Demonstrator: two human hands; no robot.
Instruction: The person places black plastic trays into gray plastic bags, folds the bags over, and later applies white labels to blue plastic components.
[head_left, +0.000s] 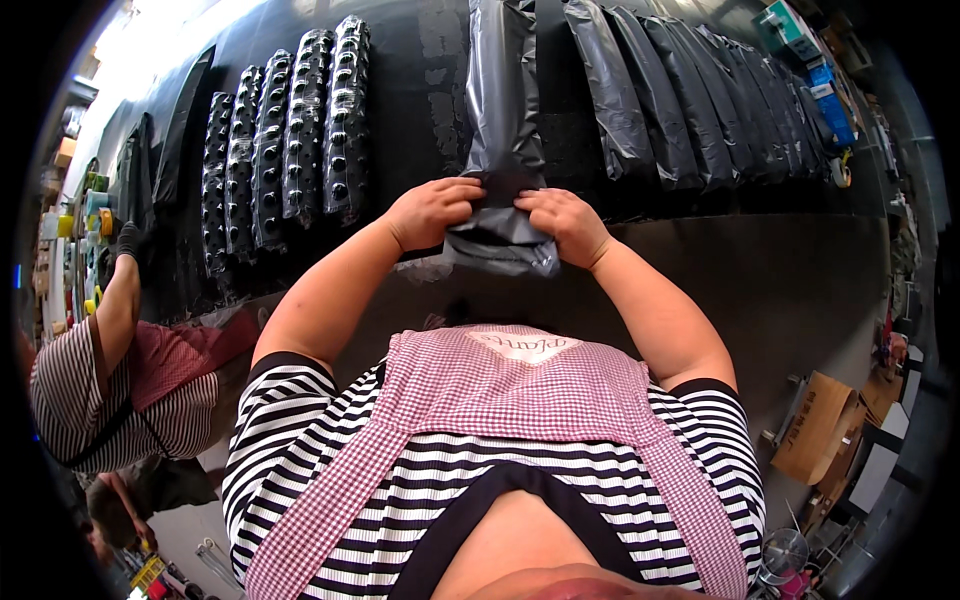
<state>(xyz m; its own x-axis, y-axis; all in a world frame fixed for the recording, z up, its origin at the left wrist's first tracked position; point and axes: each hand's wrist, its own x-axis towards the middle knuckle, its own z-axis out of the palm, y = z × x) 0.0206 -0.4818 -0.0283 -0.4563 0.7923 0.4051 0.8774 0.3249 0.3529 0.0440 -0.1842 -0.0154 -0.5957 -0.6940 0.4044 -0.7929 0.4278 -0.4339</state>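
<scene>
A long dark grey plastic mailing bag [503, 90] lies straight in front of me on the black work table, pointing away from my body. Its near end is loose and hangs over the table's front edge. My left hand [435, 212] has its fingers closed on the bag's left side, close to that end. On the opposite side, my right hand [568, 222] pinches the bag with bent fingers. The end between my hands looks folded or gaping; what the bag holds is hidden.
Several bubble-wrapped long packs [325, 120] lie side by side at left. Several filled grey bags [680, 100] line the table's right. A co-worker in a striped shirt [75, 390] stands at left, a gloved hand on the table. A cardboard box [818, 428] is at lower right.
</scene>
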